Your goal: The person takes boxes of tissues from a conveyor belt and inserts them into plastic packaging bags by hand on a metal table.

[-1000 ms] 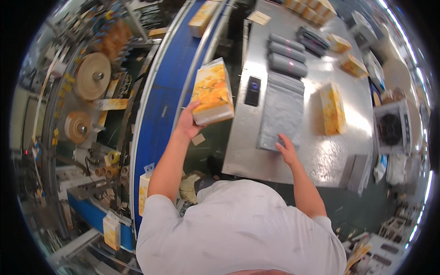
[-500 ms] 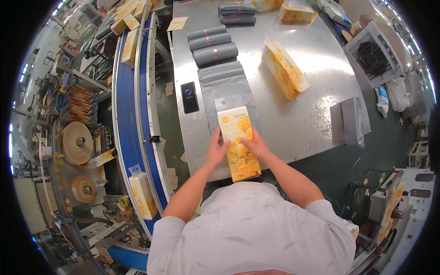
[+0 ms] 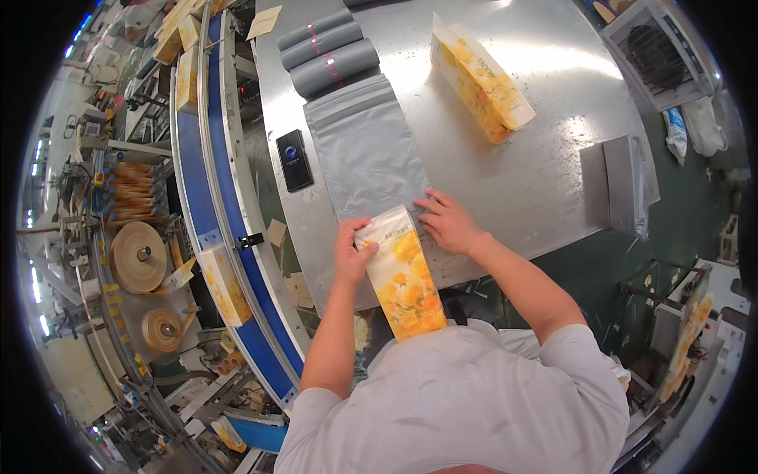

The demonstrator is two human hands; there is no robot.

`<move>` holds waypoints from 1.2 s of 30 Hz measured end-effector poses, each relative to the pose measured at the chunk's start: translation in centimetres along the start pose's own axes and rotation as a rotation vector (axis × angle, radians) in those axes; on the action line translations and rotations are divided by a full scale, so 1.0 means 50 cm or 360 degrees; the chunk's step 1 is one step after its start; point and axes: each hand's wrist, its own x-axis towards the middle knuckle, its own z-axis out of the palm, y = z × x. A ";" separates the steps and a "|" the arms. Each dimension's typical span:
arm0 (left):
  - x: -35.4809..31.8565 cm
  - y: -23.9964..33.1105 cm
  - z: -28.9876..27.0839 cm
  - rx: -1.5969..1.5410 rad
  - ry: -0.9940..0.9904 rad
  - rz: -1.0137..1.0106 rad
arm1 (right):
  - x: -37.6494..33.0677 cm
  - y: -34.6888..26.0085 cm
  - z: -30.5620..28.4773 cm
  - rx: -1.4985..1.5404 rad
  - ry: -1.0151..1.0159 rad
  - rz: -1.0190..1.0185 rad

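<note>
My left hand [image 3: 353,254] grips the top left corner of a yellow flowered pack [image 3: 403,280], fingers curled closed around its edge, and the pack lies slanting from the near edge of the steel table [image 3: 545,170] back toward my body, its far end just touching the open mouth of a flat grey plastic bag [image 3: 367,154]. My right hand [image 3: 448,223] lies just to the right of that far end, fingers spread open and pressed flat on the lower right corner of the bag; it grips nothing. The bag stretches away from my fingertips and looks flat; I cannot tell whether anything is inside it. Beyond its far end lie three grey rolls [image 3: 328,49] side by side, touching one another. Left of the bag, near my left fingers, one black phone [image 3: 294,159] lies on the steel. Far ahead of my right hand, well apart from it, a second yellow pack [image 3: 480,77] rests on its side. To the right of my right hand a folded grey stack [image 3: 624,186] sits at the table's edge. Left of my left hand the blue conveyor belt [image 3: 229,197] curves past, carrying one more yellow pack [image 3: 225,284] beside my left elbow, and further left two brown tape reels [image 3: 138,257] sit among the machinery.
</note>
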 end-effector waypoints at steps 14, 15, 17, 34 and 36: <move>0.087 0.168 0.010 0.1269 -0.0625 0.0009 | 0.034 0.005 -0.035 -0.0303 -0.0515 0.0092; 0.092 0.168 0.003 0.1291 -0.0685 -0.0080 | 0.037 0.003 -0.031 -0.0275 -0.0505 0.0111; 0.093 0.205 0.019 0.1300 -0.0727 -0.0110 | 0.042 -0.004 -0.031 -0.0151 -0.0451 0.0200; -0.087 -0.010 0.013 0.0749 -0.0176 0.0017 | 0.009 -0.082 0.002 0.0549 0.0688 0.0546; -0.074 -0.008 -0.006 0.0611 -0.0218 0.0055 | 0.029 -0.036 0.035 0.0217 0.0198 0.0519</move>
